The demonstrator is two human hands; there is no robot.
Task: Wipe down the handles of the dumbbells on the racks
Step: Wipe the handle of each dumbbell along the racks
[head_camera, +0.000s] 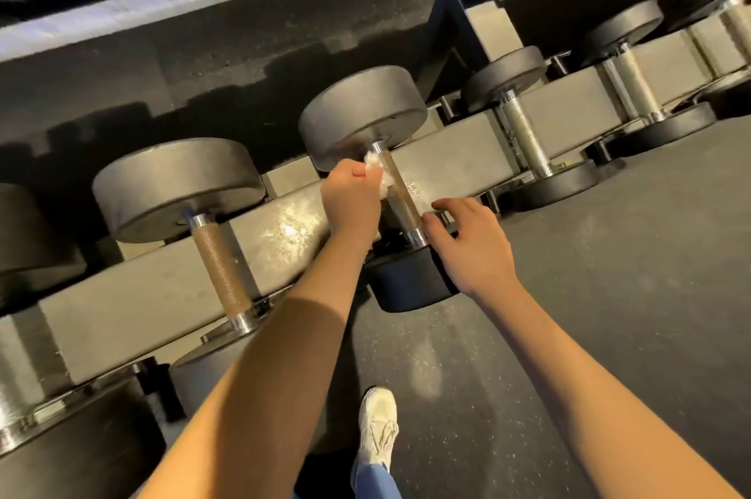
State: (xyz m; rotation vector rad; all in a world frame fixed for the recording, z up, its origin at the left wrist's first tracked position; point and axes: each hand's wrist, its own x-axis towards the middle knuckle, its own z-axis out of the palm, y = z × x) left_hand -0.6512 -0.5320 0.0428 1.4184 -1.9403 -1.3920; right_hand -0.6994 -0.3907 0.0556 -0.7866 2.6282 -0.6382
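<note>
Pressing wipe (376,173) to dumbbell handle (403,195) with curled left hand (353,201) fingers; right hand (473,242) fingers relaxed, empty, alongside.

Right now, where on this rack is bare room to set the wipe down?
Bare grey rack beam lies between the brown-handled dumbbell and the silver knurled handle; another patch between that handle and the next silver-handled dumbbell. Crowded: around the knurled handle, where the left hand with white crumpled wipe and right hand meet.
</note>
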